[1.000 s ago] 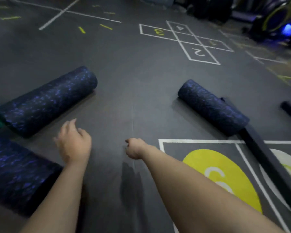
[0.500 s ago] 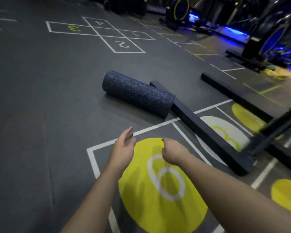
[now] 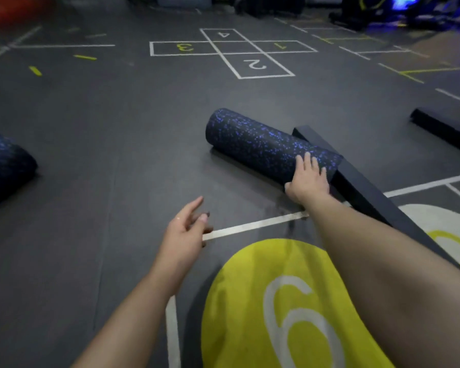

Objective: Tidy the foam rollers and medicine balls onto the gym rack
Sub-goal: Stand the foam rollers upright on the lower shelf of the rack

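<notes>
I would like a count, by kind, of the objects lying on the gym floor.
Foam rollers: 2, the middle roller and the left roller
Black beams: 2, the near beam and the far beam
Total: 4

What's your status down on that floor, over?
Left hand open, free. Right hand rests on foam roller, near end. Black floor beam right behind it. Second roller far left, untouched.

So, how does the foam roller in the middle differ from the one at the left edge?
The right hand rests on the middle roller; nothing touches the left roller. The middle roller lies beside a black beam; the left roller lies alone. The middle roller shows almost whole; the left roller is cut by the frame. Both are dark, blue-speckled, lying on the floor.
</notes>
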A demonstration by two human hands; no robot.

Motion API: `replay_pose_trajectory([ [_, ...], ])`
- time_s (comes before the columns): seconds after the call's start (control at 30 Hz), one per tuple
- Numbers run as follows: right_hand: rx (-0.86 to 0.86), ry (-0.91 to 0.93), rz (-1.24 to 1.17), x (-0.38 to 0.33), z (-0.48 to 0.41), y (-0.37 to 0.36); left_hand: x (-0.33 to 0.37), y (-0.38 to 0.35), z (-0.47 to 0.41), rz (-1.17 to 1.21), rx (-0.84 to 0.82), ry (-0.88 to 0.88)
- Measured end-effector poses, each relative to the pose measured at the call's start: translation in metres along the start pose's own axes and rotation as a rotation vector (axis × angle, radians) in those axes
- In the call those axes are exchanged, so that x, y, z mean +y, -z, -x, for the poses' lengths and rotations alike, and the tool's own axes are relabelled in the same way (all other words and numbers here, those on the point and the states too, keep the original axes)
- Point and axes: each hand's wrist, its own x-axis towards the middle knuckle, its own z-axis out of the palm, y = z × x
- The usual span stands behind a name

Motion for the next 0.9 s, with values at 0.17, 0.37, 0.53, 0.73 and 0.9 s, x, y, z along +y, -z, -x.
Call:
replay_pose_trajectory([
  [0.17,0.223,0.003,0.117,-0.001,0.025,-0.035,-0.014,0.005,0.005,-0.055,0.02,0.039],
  [0.37,0.55,0.801,-0.232,-0.091,0.107,-0.051,-0.039,0.013,0.015,-0.044,0.207,0.057],
  [0.53,0.654,0.687,-0.258,-0.136,0.106,0.01,-0.044,0.035,0.023,0.047,0.338,0.052],
  [0.73,-0.096,0.088,-0.152,-0.122,0.132,0.052,-0.04,0.07,0.042,0.111,0.363,0.117],
  [0.9,-0.142,0.303,-0.013,-0.153,0.221,0.049,-0.05,0.118,0.064,0.02,0.325,0.219],
])
